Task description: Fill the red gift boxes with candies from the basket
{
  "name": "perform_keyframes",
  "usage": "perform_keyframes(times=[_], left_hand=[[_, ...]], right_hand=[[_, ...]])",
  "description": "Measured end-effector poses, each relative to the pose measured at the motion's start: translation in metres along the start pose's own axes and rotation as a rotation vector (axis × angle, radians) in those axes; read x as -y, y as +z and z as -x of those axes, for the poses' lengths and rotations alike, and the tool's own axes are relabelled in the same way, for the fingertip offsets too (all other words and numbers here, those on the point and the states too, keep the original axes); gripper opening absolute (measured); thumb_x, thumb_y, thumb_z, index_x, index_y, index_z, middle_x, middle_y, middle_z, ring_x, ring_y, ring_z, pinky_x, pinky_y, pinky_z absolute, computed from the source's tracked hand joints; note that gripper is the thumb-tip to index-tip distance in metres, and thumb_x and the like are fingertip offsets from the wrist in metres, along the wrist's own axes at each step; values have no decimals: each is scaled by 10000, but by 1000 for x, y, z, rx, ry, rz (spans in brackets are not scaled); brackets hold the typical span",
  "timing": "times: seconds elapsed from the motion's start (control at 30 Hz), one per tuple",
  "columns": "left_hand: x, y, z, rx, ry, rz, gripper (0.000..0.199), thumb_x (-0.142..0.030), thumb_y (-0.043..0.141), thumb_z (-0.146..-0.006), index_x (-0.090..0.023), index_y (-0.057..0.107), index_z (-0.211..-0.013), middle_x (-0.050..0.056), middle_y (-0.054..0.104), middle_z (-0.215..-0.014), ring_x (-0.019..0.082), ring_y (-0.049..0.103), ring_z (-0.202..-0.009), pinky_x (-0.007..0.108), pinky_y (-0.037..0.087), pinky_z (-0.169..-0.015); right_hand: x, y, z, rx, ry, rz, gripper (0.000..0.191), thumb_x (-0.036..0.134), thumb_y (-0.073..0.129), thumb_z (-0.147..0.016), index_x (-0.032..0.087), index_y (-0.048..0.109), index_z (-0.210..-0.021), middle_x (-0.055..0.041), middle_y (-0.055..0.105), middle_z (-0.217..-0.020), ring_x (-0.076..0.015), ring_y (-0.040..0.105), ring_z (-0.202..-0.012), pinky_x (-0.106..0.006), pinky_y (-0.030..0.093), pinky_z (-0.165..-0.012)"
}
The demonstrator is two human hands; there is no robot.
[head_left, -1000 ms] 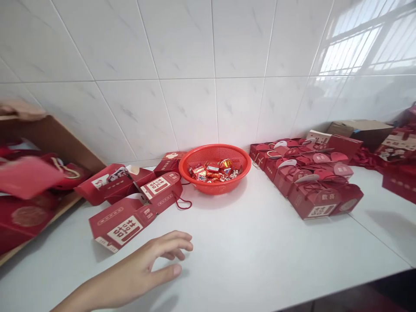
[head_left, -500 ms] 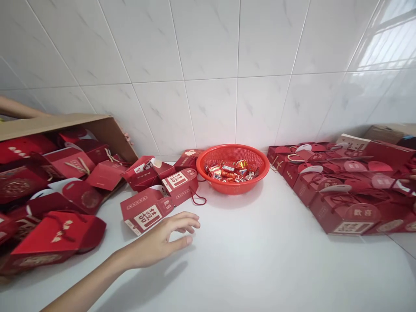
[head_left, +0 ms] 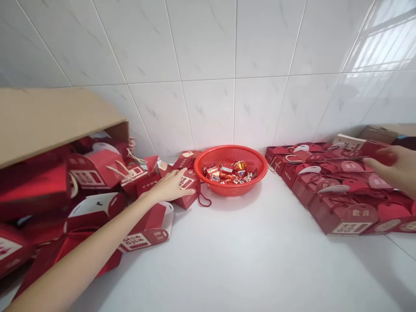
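Note:
My left hand (head_left: 172, 184) reaches over a red gift box (head_left: 187, 200) beside the basket, fingers stretched and thumb apart. It seems to touch the box's top; whether it grips is not shown. Below my forearm another red gift box with white flaps (head_left: 147, 229) lies on its side. On the right, my right hand (head_left: 394, 167) hovers over rows of red gift boxes (head_left: 344, 214), somewhat blurred, thumb and finger apart and nothing seen between them. A red plastic basket (head_left: 232, 190) in the middle holds several wrapped sweets (head_left: 227, 173).
At left a tilted cardboard carton (head_left: 58, 117) spills many red gift boxes (head_left: 94, 167) onto the white table (head_left: 247, 260). Another person's fingers (head_left: 131, 143) show at its far edge. White wall tiles (head_left: 208, 112) rise behind; a brown carton (head_left: 390, 130) stands at back right.
My left hand has moved up and away onto the gift box by the basket. My right hand has come further in from the right. The carton has shifted, pushing its boxes rightward.

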State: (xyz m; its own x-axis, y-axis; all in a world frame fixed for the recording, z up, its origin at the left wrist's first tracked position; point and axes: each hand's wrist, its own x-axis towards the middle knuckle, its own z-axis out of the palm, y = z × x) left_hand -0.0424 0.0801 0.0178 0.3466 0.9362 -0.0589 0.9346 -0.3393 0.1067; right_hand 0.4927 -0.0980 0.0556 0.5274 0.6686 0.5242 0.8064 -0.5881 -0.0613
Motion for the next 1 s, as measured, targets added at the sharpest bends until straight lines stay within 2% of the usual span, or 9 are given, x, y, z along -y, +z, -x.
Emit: perform_keyframes(times=[0.07,0.17,0.27,0.37,0.5,0.63,0.77,0.83,1.0], left_hand=[[-2,4,-8,51,-21,2,1063,-677,561,-749,-132,183,-1578,264,221,-1613,431,290,-1464,508,386,-1087],[-2,10,-12,68,-52,33,1076,-666,563,-760,-122,140,-1586,299,125,-1623,442,318,-1450,491,389,-1084],[-3,10,-6,70,-107,48,1051,-630,579,-758,-130,165,-1584,303,226,-1596,437,428,-1388,473,425,-1054],[-7,-2,12,100,-111,47,1014,-632,580,-754,-134,242,-1571,274,371,-1544,434,484,-1345,469,456,-1025],[-23,-32,50,159,33,116,949,-650,584,-776,-198,304,-1561,160,382,-1576,395,410,-1412,442,427,-1084],[-43,-44,77,122,334,326,897,-567,667,-790,-292,293,-1556,75,341,-1603,367,377,-1432,451,400,-1130],[-57,-21,77,-27,667,562,1006,-471,772,-727,-291,235,-1559,106,312,-1578,368,324,-1446,521,311,-1190],[-61,-1,69,-35,770,648,1051,-442,801,-703,-290,210,-1558,130,320,-1552,376,324,-1440,554,303,-1188],[-71,40,50,-38,822,768,997,-418,802,-724,-305,244,-1542,138,342,-1518,369,314,-1441,570,282,-1194]], right_hand=[[39,-20,13,54,43,-161,327,428,594,-742,214,685,-972,-174,725,-943,-337,630,-861,-417,446,-692],[89,-36,31,30,-97,-393,283,392,592,-746,211,689,-941,-148,734,-1024,-316,647,-921,-426,450,-819],[121,-35,47,53,-258,-581,278,411,578,-778,220,691,-946,-125,743,-1057,-299,665,-898,-412,476,-821],[144,-28,61,124,-419,-727,296,433,552,-839,214,688,-986,-116,739,-1091,-299,678,-958,-400,506,-823],[173,-18,75,314,-608,-911,321,477,564,-883,218,695,-1019,-98,737,-1104,-291,680,-1010,-405,524,-883],[200,-10,85,561,-711,-1079,343,500,572,-902,207,698,-1029,-98,727,-1123,-272,669,-1060,-404,522,-929],[211,-10,91,815,-783,-1265,393,496,594,-902,186,653,-1136,-106,707,-1143,-234,671,-1049,-392,540,-931],[210,-11,91,885,-798,-1321,406,474,604,-902,187,624,-1188,-109,693,-1170,-227,666,-1063,-392,542,-938],[203,-11,93,911,-938,-1225,419,373,654,-867,215,580,-1248,-86,669,-1217,-215,639,-1067,-355,527,-920]])
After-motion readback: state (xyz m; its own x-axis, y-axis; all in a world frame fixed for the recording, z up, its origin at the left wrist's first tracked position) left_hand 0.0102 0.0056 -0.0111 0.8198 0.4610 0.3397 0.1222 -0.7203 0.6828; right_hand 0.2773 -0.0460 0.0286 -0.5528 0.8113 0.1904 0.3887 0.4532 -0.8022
